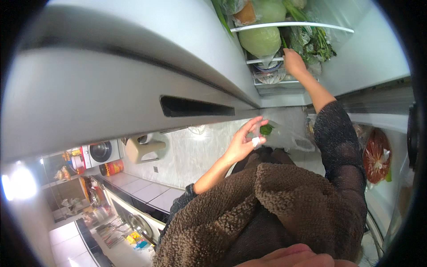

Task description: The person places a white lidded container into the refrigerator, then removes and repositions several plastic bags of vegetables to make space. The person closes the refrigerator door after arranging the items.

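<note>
My right hand (293, 61) reaches into an open refrigerator, at the edge of a shelf (263, 60), beside a pale green round vegetable in clear plastic (262, 41). Its fingertips are close to a thin green stalk; whether they grip anything is not clear. Leafy greens in a bag (317, 45) lie just right of it. My left hand (248, 138) is lower down, outside the refrigerator, with a thin clear plastic bag (283, 133) pinched in its fingers. A small piece of green vegetable (266, 129) shows in that bag.
A grey refrigerator door with a dark recessed handle (200, 106) spans the left. The other door, at right, holds a bag of red food (377, 157). A beige stool (141, 148) stands on the tiled floor, near a washing machine (101, 152). A tiled counter (143, 190) runs along the lower left.
</note>
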A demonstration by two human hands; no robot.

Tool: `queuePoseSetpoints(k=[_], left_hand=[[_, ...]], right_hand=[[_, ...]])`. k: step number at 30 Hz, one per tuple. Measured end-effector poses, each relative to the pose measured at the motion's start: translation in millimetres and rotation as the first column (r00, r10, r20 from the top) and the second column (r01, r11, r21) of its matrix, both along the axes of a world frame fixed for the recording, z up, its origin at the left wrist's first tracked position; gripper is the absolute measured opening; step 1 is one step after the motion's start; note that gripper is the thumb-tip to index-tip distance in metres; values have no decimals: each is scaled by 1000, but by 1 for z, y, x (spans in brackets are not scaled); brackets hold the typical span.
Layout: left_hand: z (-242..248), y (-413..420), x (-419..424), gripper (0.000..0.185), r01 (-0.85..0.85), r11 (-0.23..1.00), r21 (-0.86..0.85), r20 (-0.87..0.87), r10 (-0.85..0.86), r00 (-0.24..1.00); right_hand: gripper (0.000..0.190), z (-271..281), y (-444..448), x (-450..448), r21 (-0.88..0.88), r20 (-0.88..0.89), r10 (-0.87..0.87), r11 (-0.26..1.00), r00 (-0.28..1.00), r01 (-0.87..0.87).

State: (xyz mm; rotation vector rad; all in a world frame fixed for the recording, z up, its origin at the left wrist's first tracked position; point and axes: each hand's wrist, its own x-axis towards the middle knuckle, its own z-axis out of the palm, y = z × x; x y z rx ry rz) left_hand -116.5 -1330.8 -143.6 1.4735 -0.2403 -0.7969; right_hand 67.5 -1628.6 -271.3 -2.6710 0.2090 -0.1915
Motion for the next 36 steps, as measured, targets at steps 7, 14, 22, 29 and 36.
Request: queuePoseSetpoints(k=[7, 14, 22, 29, 36], left_hand=[[4, 8, -5, 70, -21, 999, 24, -91, 23, 996], [5, 4, -2, 69, 14, 1000, -1, -70, -14, 997], [4, -10, 10, 66, 63, 997, -49, 17, -62, 998], [14, -18, 14, 63, 66, 995, -81, 47, -62, 997], [29, -24, 10, 63, 59, 995, -76, 128, -49, 991]], right_hand=[[27, -35, -4, 69, -50, -226, -227, 974, 947, 221], [29, -18, -4, 51, 31, -337, -177, 980, 925, 198], [16, 14, -27, -128, 840, -391, 211, 479, 896, 254], [20, 65, 12, -217, 952, 40, 171, 291, 984, -89], [15, 110, 72, -245, 707, 354, 274, 548, 894, -448]])
